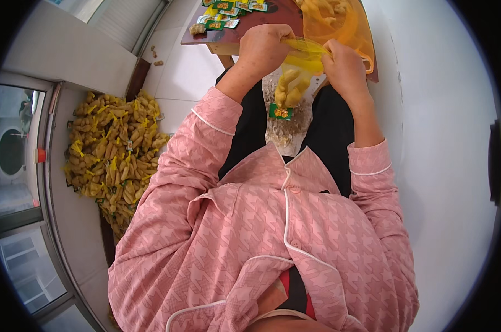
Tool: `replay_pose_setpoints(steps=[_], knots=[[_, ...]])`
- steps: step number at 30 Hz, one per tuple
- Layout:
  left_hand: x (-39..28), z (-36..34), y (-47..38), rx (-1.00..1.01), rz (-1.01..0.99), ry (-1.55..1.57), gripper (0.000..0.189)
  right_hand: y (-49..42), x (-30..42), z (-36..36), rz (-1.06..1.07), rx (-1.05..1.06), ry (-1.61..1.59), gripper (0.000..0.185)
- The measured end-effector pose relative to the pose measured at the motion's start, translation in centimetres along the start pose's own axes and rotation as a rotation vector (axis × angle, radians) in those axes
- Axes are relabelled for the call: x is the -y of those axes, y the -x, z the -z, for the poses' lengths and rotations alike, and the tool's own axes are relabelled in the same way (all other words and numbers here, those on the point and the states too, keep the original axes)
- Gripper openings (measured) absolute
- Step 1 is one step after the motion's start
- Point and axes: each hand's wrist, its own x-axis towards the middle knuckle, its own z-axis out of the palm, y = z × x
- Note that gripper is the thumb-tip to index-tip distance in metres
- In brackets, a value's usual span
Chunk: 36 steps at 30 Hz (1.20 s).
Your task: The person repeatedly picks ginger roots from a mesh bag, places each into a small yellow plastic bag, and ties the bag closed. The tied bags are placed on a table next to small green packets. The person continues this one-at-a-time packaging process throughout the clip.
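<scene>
A yellow mesh bag [306, 62] is stretched between my two hands at its upper end. My left hand [266, 47] grips one side of the mesh, and my right hand [345, 68] grips the other. Pieces of ginger root [290, 91] hang in the lower part of the bag, above the floor between my knees. From the bag's bottom end hangs a green printed label [280, 112]. My fingertips are partly hidden by the backs of my hands.
The low dark-red table [275, 18] ahead holds several labelled mesh bags [223, 14], a loose ginger piece [197, 29] and an orange mesh sack [337, 31] of ginger. Bagged ginger [117, 145] is heaped at left. Debris [285, 128] litters the floor. A white wall [433, 124] stands right.
</scene>
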Motion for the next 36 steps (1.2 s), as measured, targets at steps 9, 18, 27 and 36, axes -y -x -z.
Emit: replay_pose_setpoints(steps=[9,18,27,36], knots=[[0.2,2.8,0.6,0.222,0.325,0.808,0.013,0.1,0.5,0.6,0.003,-0.036,-0.522,0.021],[-2.6,2.9,0.3,0.215,0.305,0.955,0.01,0.1,3.5,1.4,-0.111,0.145,-0.72,0.026],[-3.8,3.6,2.5,0.197,0.313,0.888,0.011,0.4,3.5,-0.9,0.064,0.262,-0.461,0.024],[3.7,-0.9,11.5,0.489,0.695,2.062,0.068,2.3,5.6,1.9,0.149,0.281,-0.946,0.026]])
